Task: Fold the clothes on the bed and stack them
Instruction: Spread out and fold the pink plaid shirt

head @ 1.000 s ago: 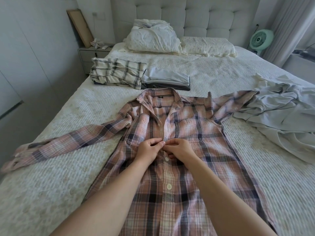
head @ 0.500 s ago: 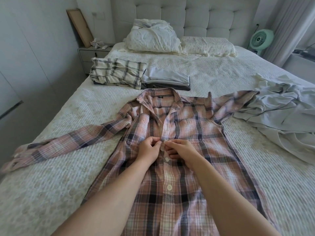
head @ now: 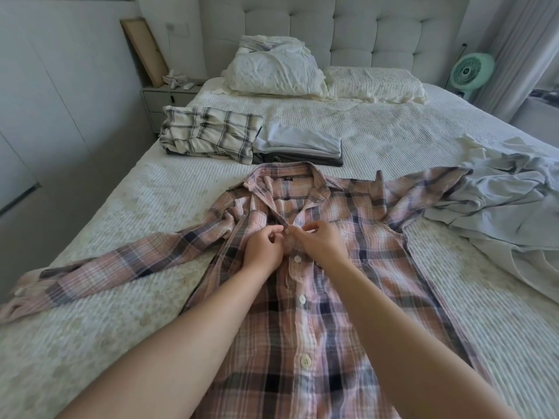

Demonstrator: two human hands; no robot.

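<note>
Head view: pink plaid shirt (head: 326, 313) lies flat, front up, on the bed (head: 378, 140), sleeves spread out to both sides, and I've got both hands at its front opening just below the collar. Left hand (head: 262, 248) fingers curled, pinching the left edge of the opening; right hand (head: 321, 242) pinching the facing edge, fingertips of the two hands nearly touching, a white button (head: 297, 259) just below them. Folded stack (head: 208, 135) sits beyond the collar, loose pale-blue garment (head: 496, 204) to the right, touching the sleeve.

Home bedroom, bed (head: 393, 140), tufted headboard (head: 378, 31), nightstand (head: 165, 99)
</note>
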